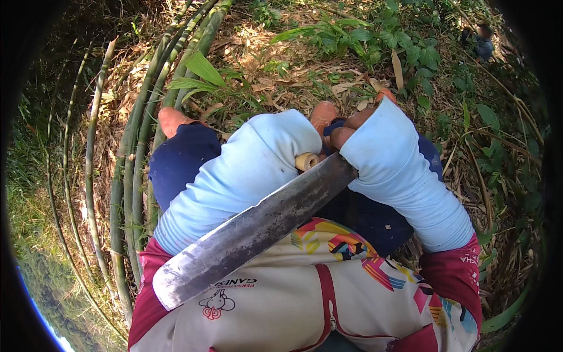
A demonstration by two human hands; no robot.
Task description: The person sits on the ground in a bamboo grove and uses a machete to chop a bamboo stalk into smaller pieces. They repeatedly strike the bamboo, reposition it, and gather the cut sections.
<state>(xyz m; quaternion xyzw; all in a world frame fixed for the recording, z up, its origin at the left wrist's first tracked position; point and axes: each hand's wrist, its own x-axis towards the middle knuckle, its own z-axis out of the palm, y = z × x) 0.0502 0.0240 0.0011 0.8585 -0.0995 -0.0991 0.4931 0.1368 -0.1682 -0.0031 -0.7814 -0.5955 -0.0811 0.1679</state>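
Note:
A long machete with a dark, worn steel blade slants across my lap, its broad tip toward my left elbow. My right hand is closed at the blade's upper end; the pale blue right sleeve hides the handle and most of the grip. Close beside the blade, a short pale stick with a hollow round end, like cut bamboo, pokes out under my left sleeve. That sleeve covers my left hand, so its fingers cannot be seen.
Several long green bamboo stems curve along my left side. Leafy plants grow ahead among dry leaves. Far off at the upper right is another person. My knees in navy trousers are bent, with an orange shoe beyond.

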